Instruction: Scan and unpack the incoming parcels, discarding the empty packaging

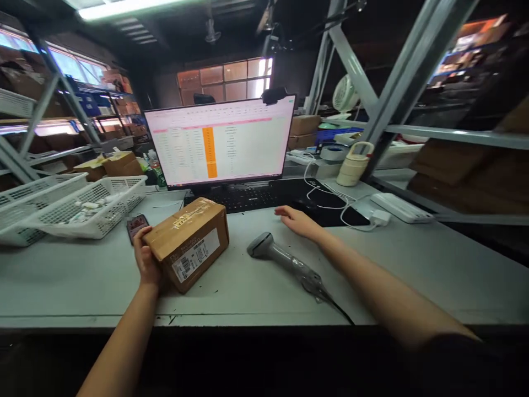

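On desk, grips box by L end w/ L hand, nearer of two, w/ long axis slanting R & away. Holds R hand empty, fingers loose, past scanner.

A pale workbench spans the view, its top marked by a few small dark specks. Left of centre, a taped cardboard box rests on it with a printed label on the side toward the front. Just behind the box's left end lies a dark, flat device; farther left sit white plastic baskets. Right of the box lies a grey barcode scanner, its cable reaching the front edge. Behind are a black keyboard, a monitor and a black mat. Farther right lie a white power strip and a cream handled container.
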Demonstrator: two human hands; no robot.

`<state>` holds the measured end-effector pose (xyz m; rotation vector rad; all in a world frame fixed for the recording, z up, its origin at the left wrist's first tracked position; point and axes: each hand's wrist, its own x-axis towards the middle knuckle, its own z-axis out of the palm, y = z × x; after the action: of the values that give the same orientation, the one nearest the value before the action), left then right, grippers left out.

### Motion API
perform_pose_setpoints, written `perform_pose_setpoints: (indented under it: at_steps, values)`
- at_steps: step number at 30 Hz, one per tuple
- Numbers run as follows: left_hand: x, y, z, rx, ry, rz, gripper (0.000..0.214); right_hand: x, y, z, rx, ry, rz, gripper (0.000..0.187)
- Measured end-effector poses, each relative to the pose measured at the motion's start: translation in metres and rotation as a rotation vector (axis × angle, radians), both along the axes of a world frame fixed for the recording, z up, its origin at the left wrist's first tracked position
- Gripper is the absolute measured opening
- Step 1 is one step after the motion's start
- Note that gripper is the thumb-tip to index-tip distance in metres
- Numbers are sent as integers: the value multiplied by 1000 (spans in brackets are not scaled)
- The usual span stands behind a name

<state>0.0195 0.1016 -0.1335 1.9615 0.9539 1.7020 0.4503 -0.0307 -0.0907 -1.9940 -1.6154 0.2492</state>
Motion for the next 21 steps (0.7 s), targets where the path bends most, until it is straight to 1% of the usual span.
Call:
perform_pose_setpoints:
  at_steps: [3, 5, 7, 11, 15, 17, 21]
  values:
    - [0, 0, -3, -31, -194, -28, 58, 6, 39, -8, -3, -47, -50, 41]
    - [1, -1, -2, -51, -225, -57, 56, 5, 59, -16, 1, -86, -62, 41]
    - [1, -2, -1, -62, -233, -58, 56, 2, 74, -23, 14, -127, -71, 41]
    - [3, -2, -3, -75, -263, -70, 62, 4, 88, -30, 44, -216, -97, 37]
    - [6, 0, -6, -80, -385, -142, 64, 10, 97, -33, 65, -302, -117, 33]
    - [8, -1, -5, -86, -419, -166, 64, 9, 104, -34, 79, -343, -106, 34]
    - [10, -6, 0, -86, -428, -168, 66, 2, 118, -31, 96, -416, -78, 32]
